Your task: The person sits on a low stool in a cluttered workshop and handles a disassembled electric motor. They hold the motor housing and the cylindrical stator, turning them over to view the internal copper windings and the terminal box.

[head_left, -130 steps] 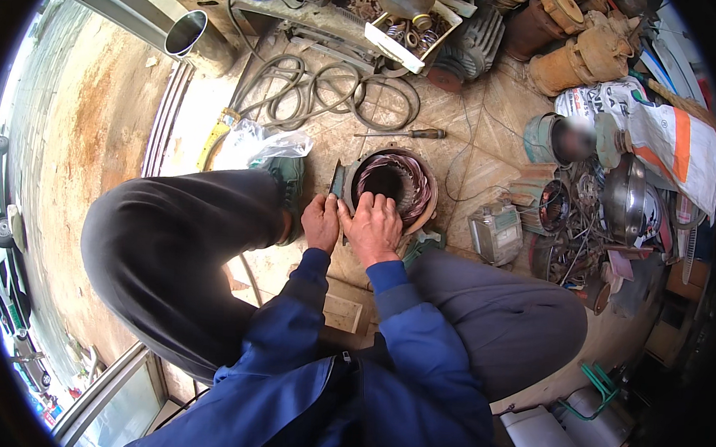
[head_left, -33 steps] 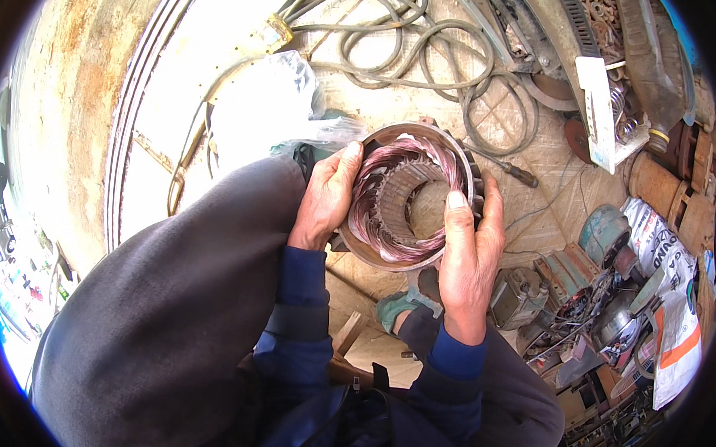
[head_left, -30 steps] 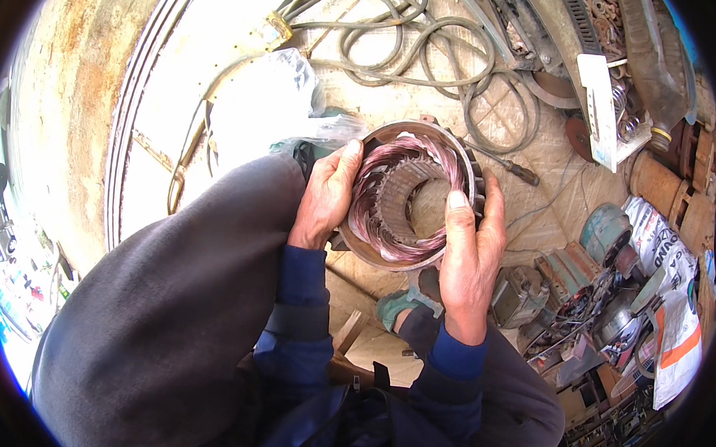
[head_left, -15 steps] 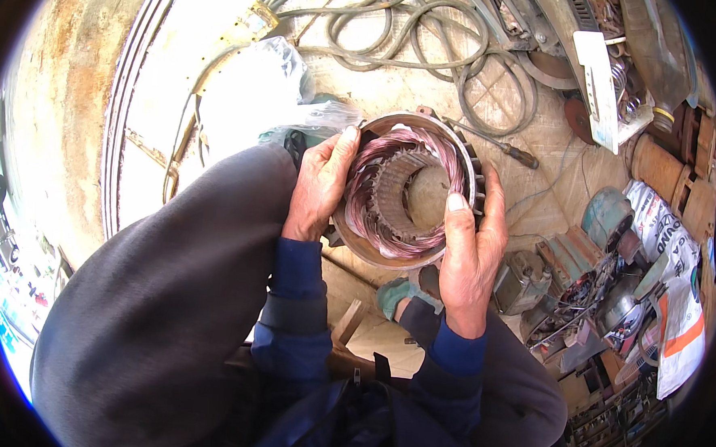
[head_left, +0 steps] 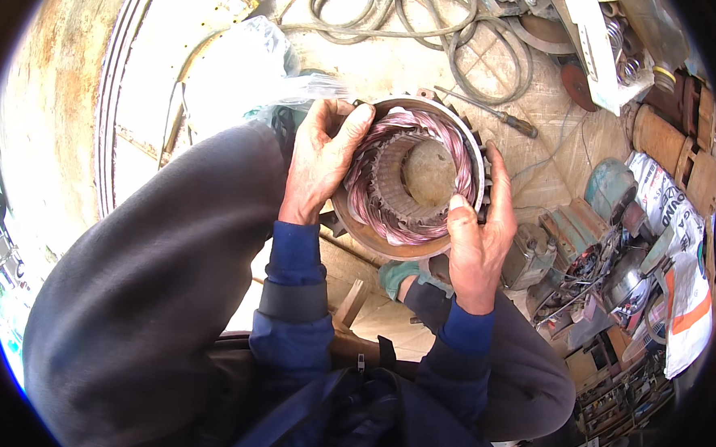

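Between my hands is a motor stator (head_left: pixel 357 240), a round metal housing with outer fins and pinkish copper windings around a slotted, open core. Its open end faces up toward me, and the floor shows through the bore. My left hand (head_left: pixel 323 153) grips the left rim, thumb on top. My right hand (head_left: pixel 483 234) holds the right side, with the thumb on the inner edge by the windings and fingers along the outer fins. The undersides of the fingers are partly hidden by the housing.
A screwdriver (head_left: pixel 515 123) lies beyond the stator, near coiled cable (head_left: pixel 487 68). Clear plastic bags (head_left: pixel 262 48) lie at the far left. On the right are a greenish motor (head_left: pixel 611 186), a white sack (head_left: pixel 686 301) and piled metal parts. My bent knees flank the work.
The stator and both hands have shifted slightly, and the bore now shows more of the floor. My left hand has come further over the rim. The background has slid upward in view.
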Tool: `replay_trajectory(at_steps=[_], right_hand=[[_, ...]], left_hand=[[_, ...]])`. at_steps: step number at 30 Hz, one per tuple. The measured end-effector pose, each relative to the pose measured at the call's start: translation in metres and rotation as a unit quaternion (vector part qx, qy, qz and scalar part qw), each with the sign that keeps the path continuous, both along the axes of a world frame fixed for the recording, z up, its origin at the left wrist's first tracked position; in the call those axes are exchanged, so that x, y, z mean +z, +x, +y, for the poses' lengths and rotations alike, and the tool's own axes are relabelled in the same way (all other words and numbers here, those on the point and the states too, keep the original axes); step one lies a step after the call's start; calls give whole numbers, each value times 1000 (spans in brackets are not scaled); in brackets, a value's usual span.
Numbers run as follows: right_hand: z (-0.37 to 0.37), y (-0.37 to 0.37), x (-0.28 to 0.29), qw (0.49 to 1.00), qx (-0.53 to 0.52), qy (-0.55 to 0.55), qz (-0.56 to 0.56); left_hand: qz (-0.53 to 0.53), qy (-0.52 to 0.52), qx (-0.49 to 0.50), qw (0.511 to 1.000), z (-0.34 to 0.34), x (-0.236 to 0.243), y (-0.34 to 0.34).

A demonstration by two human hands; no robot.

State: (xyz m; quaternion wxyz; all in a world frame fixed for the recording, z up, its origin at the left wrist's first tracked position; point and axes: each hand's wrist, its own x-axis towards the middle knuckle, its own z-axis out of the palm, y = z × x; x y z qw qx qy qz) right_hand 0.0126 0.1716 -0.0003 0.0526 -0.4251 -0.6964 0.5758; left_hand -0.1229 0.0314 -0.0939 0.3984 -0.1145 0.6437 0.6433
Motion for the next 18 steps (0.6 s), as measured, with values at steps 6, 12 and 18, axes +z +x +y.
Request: replay_trajectory(at_steps=[6,12,18], right_hand=[[-9,14,-3,999,24,32,-4],[-5,36,-2,998,46,36,32],[0,63,-6,1000,-1,8,28]], left_hand=[[79,-41,-34,996,-9,-11,12],[143,-105,-15,984,-9,-5,37],[220,-113,-10,969,-1,11,65]])
